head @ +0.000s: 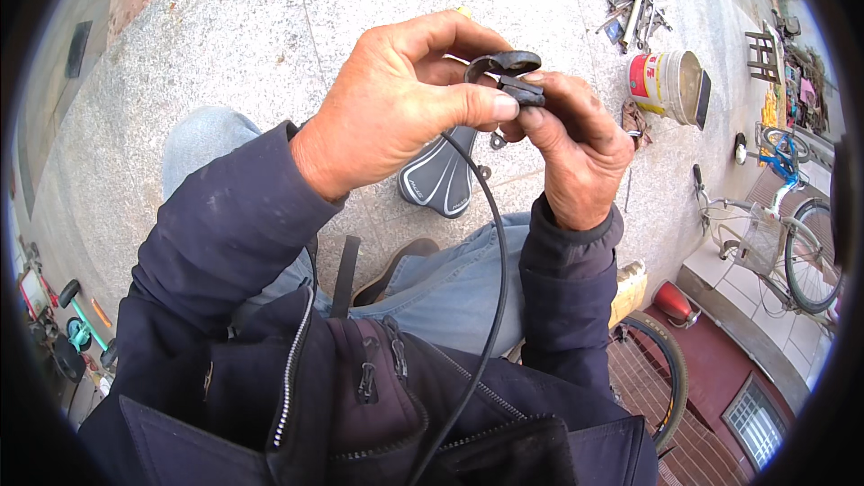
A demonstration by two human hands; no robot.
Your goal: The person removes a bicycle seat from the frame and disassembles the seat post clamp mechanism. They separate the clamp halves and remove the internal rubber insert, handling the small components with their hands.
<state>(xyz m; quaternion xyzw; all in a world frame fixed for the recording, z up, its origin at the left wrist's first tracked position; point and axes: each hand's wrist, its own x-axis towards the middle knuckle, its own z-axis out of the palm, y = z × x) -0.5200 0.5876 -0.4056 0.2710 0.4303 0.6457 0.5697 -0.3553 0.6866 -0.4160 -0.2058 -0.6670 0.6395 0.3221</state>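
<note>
Both hands are raised together in front of my chest. My left hand (398,101) pinches a small black part (522,91) between thumb and fingers, and a curved black band (503,64) rises over it. My right hand (574,142) grips the same part from the other side with thumb and fingertips. A black cable (503,256) comes out below my left hand and hangs in a loop down past my jacket; its upper end is hidden. Beneath the hands a black bicycle saddle (437,179) with white lines lies on the paving. Two small metal pieces (497,141) are beside it.
Wrenches and other hand tools (634,19) lie in a pile at the upper right. Nearby a white plastic bucket (665,86) lies on its side. A bicycle with a basket (756,243) and a tyre (665,378) are to the right. My bent legs (452,283) are below.
</note>
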